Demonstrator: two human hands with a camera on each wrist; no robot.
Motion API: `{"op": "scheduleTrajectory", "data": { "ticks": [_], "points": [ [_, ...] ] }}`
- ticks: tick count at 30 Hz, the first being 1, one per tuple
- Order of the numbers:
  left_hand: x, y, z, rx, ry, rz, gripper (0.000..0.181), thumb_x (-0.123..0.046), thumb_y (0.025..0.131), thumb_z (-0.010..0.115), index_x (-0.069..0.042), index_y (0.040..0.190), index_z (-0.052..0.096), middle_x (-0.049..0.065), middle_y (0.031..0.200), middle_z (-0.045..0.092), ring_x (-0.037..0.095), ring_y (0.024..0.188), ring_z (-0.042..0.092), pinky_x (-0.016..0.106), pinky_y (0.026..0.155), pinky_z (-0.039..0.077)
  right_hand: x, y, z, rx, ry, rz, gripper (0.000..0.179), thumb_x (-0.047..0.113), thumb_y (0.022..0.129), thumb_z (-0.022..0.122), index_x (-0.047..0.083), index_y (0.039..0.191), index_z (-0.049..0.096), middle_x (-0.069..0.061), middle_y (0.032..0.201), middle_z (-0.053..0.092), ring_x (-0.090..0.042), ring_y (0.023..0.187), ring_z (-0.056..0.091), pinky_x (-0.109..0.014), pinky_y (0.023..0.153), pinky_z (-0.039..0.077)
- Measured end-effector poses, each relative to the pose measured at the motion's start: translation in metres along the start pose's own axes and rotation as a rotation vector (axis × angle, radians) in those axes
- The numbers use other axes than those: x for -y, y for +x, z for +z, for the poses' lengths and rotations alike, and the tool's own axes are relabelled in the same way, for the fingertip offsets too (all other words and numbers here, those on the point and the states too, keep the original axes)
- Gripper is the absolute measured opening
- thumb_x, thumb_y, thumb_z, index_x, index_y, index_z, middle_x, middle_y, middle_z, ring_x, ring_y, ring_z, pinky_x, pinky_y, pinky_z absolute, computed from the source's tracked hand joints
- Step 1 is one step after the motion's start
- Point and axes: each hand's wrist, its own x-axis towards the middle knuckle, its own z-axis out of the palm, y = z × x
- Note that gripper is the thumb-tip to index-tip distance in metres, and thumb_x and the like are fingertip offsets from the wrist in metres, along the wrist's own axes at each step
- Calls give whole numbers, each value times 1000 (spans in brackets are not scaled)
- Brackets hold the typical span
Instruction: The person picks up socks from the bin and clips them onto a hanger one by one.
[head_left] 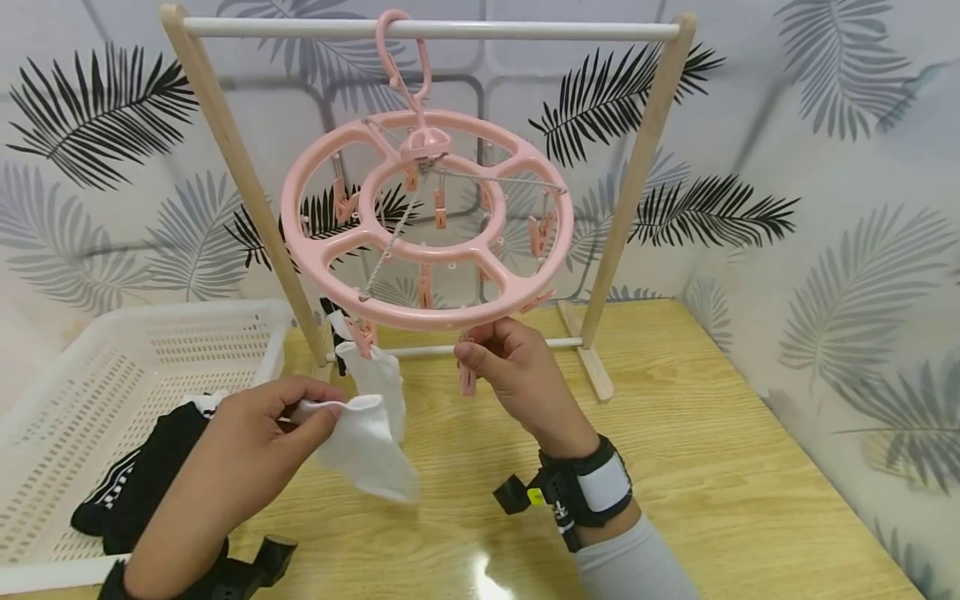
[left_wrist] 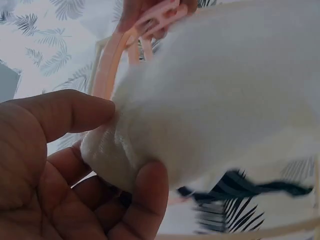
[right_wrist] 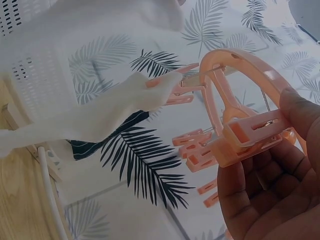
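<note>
My left hand (head_left: pixel 251 442) pinches a white sock (head_left: pixel 367 454) by its upper edge, and the rest of it hangs toward the right. Under the front rim of a round pink clip hanger (head_left: pixel 296 233), my right hand (head_left: pixel 517 379) holds a pink clothes peg (head_left: pixel 467 379) between thumb and fingers. The right wrist view shows that peg (right_wrist: pixel 257 129) with its jaws together and no cloth in them. Another white sock (head_left: pixel 381 379) hangs from a peg (head_left: pixel 362 335) at the hanger's front left. A dark sock (right_wrist: pixel 85 149) shows partly behind it.
The hanger hooks over the white top bar (head_left: pixel 562 32) of a wooden-legged rack (head_left: pixel 637 175). Several other pegs dangle from its rings. At left, a white plastic basket (head_left: pixel 97 333) contains black socks (head_left: pixel 161 467). Leaf-patterned cloth (head_left: pixel 862 275) backs the wooden table (head_left: pixel 697 442).
</note>
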Motion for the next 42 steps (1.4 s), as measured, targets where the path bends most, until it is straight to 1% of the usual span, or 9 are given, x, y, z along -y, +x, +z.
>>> {"op": "scheduleTrajectory", "data": {
  "ticks": [4, 8, 15, 19, 22, 29, 31, 37, 42],
  "points": [
    [-2, 1, 23, 27, -93, 34, 11, -21, 90, 62, -17, 98, 69, 2, 89, 68, 10, 73, 59, 32, 61, 53, 1, -1, 1, -13, 8, 13, 18, 15, 93, 57, -3, 94, 54, -12, 77, 56, -30, 62, 55, -31, 59, 51],
    [-8, 3, 40, 32, -142, 74, 8, -19, 89, 64, -18, 95, 69, -1, 89, 68, 8, 73, 58, 32, 63, 52, 2, -1, 1, -28, -8, 16, 19, 16, 93, 57, -2, 94, 54, -12, 78, 56, -29, 61, 55, -31, 60, 52],
    [-15, 22, 66, 39, -154, 102, 8, -16, 87, 65, -14, 94, 69, 0, 86, 68, 9, 75, 58, 36, 68, 54, 3, -3, 0, -67, -18, 1, 21, 19, 93, 58, -2, 95, 55, -11, 75, 55, -28, 58, 54, -30, 61, 52],
    [-19, 30, 78, 26, -121, 80, 7, -17, 86, 66, -15, 92, 69, 0, 81, 68, 10, 67, 56, 34, 61, 52, 2, -3, 1, -75, -11, -1, 20, 17, 93, 57, -3, 93, 56, -10, 73, 55, -27, 57, 55, -30, 61, 52],
    [-24, 34, 83, 22, -105, 59, 6, -18, 86, 65, -16, 91, 68, 0, 77, 66, 11, 59, 54, 32, 54, 48, 2, -3, 2, -85, -13, -2, 20, 16, 94, 56, -3, 92, 56, -10, 71, 56, -28, 56, 55, -29, 60, 52],
    [-33, 36, 88, -14, -169, 63, 5, -16, 84, 66, -15, 89, 68, 1, 76, 66, 11, 61, 54, 32, 55, 47, 4, -3, 4, -97, -32, 14, 22, 18, 94, 56, -4, 90, 56, -9, 67, 56, -29, 55, 55, -30, 56, 49],
    [-34, 37, 89, -23, -201, 67, 4, -16, 84, 66, -14, 89, 67, 1, 75, 66, 12, 59, 54, 32, 54, 46, 4, -3, 4, -97, -34, 10, 22, 18, 94, 55, -4, 90, 56, -8, 67, 57, -29, 55, 55, -31, 56, 49],
    [-31, 39, 94, -39, -238, 77, 6, -20, 85, 67, -16, 89, 64, 1, 74, 64, 11, 52, 52, 31, 47, 43, 5, -2, 3, -110, -51, 14, 22, 19, 94, 56, -2, 90, 57, -7, 69, 57, -28, 59, 55, -28, 56, 48],
    [-31, 39, 95, -41, -256, 100, 6, -18, 85, 67, -16, 90, 63, 1, 80, 66, 10, 54, 55, 31, 47, 45, 6, -3, 2, -129, -88, 24, 21, 21, 94, 57, 0, 92, 59, -7, 73, 56, -27, 64, 55, -27, 57, 48]
  ]
}}
